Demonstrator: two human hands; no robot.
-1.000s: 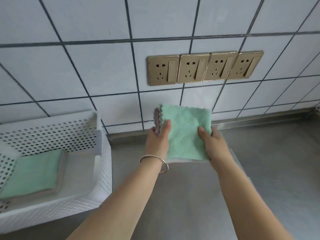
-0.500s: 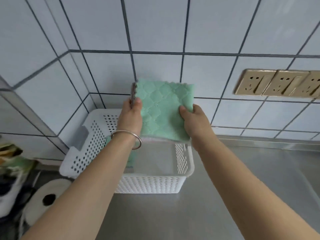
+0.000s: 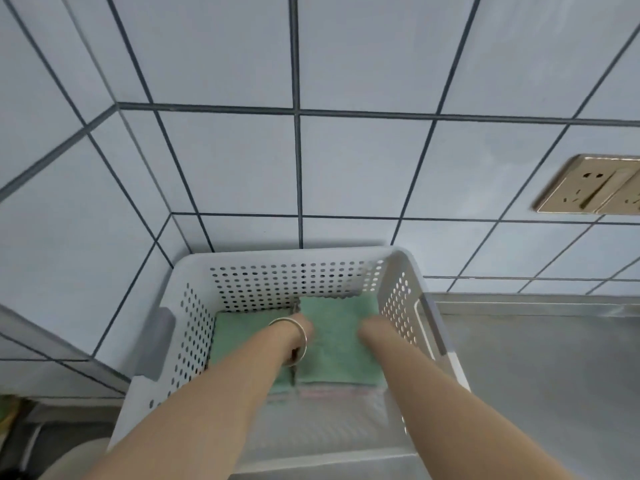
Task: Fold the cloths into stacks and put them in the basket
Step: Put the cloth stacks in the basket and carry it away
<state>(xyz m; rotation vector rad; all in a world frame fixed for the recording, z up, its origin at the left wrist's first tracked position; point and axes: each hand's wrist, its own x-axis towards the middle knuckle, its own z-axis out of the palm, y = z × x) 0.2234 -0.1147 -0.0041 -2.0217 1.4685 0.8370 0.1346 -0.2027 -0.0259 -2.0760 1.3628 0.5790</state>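
1. We reach both arms into the white perforated basket [image 3: 263,282] at 6 o'clock.
2. Our left hand [image 3: 304,329] and right hand [image 3: 363,329] rest at the folded green cloth stack [image 3: 337,344]; blur hides the fingers, so we cannot tell the grip.
3. A second green stack [image 3: 239,332] lies just beside it, toward 9 o'clock.

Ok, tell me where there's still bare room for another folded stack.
In the basket, the near strip of floor before the front wall looks bare. The back is crowded: left stack and right stack side by side, both hands on them. Right of the basket, the steel counter is bare.
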